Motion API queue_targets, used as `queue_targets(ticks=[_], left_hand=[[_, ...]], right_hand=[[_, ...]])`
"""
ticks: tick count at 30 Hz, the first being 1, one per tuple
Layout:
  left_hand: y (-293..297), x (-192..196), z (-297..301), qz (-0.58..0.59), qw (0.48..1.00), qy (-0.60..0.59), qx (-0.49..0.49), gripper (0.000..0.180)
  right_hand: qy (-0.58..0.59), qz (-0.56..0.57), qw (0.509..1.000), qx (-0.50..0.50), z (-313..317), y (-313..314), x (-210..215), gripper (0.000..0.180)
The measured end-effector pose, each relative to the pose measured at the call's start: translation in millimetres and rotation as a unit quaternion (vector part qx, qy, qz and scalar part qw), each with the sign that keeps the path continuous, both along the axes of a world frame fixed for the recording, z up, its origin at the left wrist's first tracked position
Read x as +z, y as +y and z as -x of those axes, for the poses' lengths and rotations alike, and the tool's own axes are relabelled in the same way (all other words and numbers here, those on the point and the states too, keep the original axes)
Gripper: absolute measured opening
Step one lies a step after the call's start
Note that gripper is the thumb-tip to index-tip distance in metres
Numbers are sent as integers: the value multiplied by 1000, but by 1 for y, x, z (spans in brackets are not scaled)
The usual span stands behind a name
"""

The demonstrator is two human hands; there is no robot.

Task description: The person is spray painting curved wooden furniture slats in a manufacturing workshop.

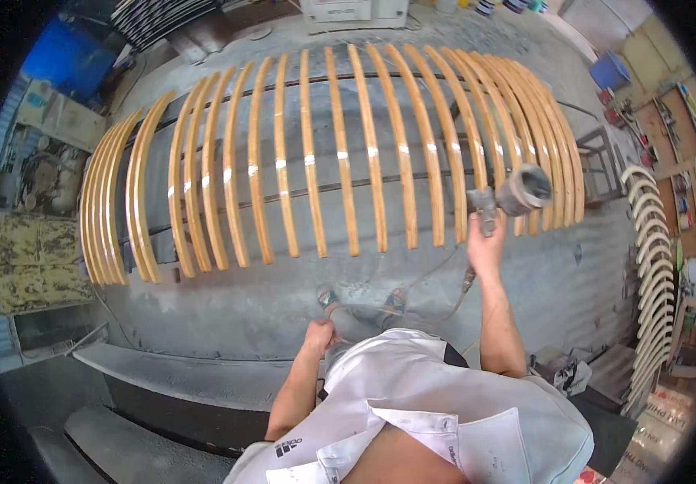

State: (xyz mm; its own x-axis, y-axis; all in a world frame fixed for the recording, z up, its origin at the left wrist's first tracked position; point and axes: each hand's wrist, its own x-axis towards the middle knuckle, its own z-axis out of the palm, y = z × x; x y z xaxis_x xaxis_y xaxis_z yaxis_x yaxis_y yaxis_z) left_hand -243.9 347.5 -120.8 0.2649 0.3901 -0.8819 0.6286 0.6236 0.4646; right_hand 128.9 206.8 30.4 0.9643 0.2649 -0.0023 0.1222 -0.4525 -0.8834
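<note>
My right hand [486, 248] is wrapped round the handle of a spray gun [482, 203] with a round grey cup [523, 192]. A hose [467, 282] hangs down below that hand. The gun is over the right part of a long row of curved, glossy wooden slats [373, 153], near their front ends. My left hand [320, 333] is low beside my left leg, its fingers closed; whatever may be inside them is hidden. It stays apart from the slats.
Dark rails [300, 191] run beneath the slats. Pale curved pieces [653, 274] are stacked at the right, near shelves [679, 121]. Long grey curved panels [179, 375] lie at the lower left. A blue bin [608, 72] stands at the back right.
</note>
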Motion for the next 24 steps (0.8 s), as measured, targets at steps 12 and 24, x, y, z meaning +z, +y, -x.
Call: queue_targets(ticks=[12,24], left_hand=[[-71,-31,-235,103,920,-54,-374,18],[-209,-49,-420,143,869,-26,-473,18]], right_hand=[[94,-38,993,-61,-19,-99,-5,23],[136,-124,937,-298,-167,-306,-12,20]])
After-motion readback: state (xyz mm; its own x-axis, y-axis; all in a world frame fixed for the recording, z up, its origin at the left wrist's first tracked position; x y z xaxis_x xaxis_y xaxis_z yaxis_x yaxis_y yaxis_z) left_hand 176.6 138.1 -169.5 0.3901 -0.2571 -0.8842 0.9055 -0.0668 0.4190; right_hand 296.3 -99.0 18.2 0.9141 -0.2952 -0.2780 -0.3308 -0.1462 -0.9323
